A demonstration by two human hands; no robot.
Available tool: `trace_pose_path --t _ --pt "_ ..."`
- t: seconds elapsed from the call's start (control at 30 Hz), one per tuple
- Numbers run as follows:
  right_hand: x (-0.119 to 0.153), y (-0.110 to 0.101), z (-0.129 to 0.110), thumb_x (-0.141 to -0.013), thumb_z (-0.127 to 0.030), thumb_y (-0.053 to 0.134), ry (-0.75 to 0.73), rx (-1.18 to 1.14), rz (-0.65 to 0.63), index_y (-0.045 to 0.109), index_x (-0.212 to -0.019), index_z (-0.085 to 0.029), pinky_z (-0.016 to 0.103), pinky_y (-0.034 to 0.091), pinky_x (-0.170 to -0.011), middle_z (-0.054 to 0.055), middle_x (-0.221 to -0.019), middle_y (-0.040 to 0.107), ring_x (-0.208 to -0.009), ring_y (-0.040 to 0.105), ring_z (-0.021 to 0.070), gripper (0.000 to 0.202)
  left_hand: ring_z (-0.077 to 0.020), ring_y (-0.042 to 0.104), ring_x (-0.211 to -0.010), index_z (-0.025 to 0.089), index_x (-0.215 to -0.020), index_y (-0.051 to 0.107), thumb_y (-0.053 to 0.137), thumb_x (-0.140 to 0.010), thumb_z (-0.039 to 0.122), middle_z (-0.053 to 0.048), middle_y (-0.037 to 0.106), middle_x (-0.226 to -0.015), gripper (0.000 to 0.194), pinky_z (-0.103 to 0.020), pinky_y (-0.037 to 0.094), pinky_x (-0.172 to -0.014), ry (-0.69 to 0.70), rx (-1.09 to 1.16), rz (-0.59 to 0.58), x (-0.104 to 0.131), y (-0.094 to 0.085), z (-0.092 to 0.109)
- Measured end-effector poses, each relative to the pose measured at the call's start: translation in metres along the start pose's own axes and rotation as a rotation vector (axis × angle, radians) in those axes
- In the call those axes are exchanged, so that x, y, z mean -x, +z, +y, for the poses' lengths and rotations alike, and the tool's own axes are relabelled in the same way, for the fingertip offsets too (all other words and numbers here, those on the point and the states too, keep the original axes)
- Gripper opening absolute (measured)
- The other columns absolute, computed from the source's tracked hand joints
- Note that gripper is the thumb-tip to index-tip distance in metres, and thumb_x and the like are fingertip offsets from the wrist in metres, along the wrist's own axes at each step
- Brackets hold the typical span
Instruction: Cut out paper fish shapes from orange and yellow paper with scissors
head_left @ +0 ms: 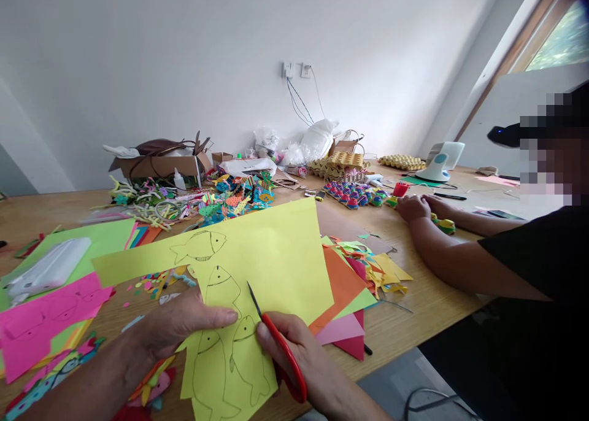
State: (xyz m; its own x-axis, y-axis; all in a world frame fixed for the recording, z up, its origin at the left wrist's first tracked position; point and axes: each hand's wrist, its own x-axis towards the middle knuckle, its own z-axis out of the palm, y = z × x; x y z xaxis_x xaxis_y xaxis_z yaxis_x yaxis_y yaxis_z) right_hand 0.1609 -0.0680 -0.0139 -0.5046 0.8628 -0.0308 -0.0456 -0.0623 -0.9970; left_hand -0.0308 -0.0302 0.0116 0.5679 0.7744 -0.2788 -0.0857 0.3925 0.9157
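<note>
The yellow paper (280, 255) was held up over the near part of the surface (396, 329), reaching from the middle of the view down toward 7 o'clock. It was bright and plain over its broad upper right part, while its left side was cut into an uneven outline, with a long strip sticking out toward 9 o'clock and a stepped edge lower down. Four fish were drawn on it in thin dark lines, each with a dotted eye and a curved line behind the head; one lay along the strip, and the others were grouped below it. The left hand (184, 323) pinched the paper at its left edge, thumb on top across the drawings. The right hand (294, 341) gripped the red-handled scissors (286, 356), their dark blades pointing toward 11 o'clock over the paper. Orange paper (343, 280) lay toward 5 o'clock, partly beneath the yellow one, and pink paper (50, 323) with more drawn outlines lay toward 8 o'clock. At 3 o'clock, another person's hands (414, 207) were near small colored pieces (445, 226).
</note>
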Motion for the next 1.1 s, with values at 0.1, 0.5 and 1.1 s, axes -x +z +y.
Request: trace_pose_path --t 0.1,0.5,1.1 --pt "-0.001 -0.002 0.000 -0.080 -0.063 0.047 0.010 0.012 -0.016 0.048 -0.066 -0.016 0.017 0.029 -0.041 -0.004 -0.056 0.038 -0.048 0.034 0.0071 0.049 -0.0282 0.068 -0.091 0.021 -0.109 0.066 0.074 -0.065 0.021 -0.006 0.074 -0.104 0.044 -0.043 0.050 -0.086 -0.011 0.019 -0.007 0.000 -0.001 -0.001" --pt "-0.003 0.000 0.002 -0.080 -0.063 0.047 -0.016 -0.040 -0.024 0.046 -0.064 -0.016 0.015 0.030 -0.039 -0.005 -0.054 0.036 -0.044 0.033 0.0054 0.049 -0.0283 0.069 -0.088 0.021 -0.107 0.066 0.075 -0.063 0.019 -0.006 0.075 -0.101 0.046 -0.041 0.052 -0.081 -0.008 0.051 0.008 0.003 0.005 -0.003" --pt "-0.007 0.001 0.001 -0.079 -0.064 0.048 -0.035 -0.054 0.009 0.051 -0.068 -0.015 0.021 0.031 -0.052 -0.002 -0.063 0.039 -0.058 0.036 0.0104 0.050 -0.0295 0.070 -0.084 0.021 -0.094 0.073 0.075 -0.061 0.021 -0.006 0.076 -0.095 0.033 -0.040 0.052 -0.078 -0.041 0.062 -0.029 0.003 0.010 -0.004"
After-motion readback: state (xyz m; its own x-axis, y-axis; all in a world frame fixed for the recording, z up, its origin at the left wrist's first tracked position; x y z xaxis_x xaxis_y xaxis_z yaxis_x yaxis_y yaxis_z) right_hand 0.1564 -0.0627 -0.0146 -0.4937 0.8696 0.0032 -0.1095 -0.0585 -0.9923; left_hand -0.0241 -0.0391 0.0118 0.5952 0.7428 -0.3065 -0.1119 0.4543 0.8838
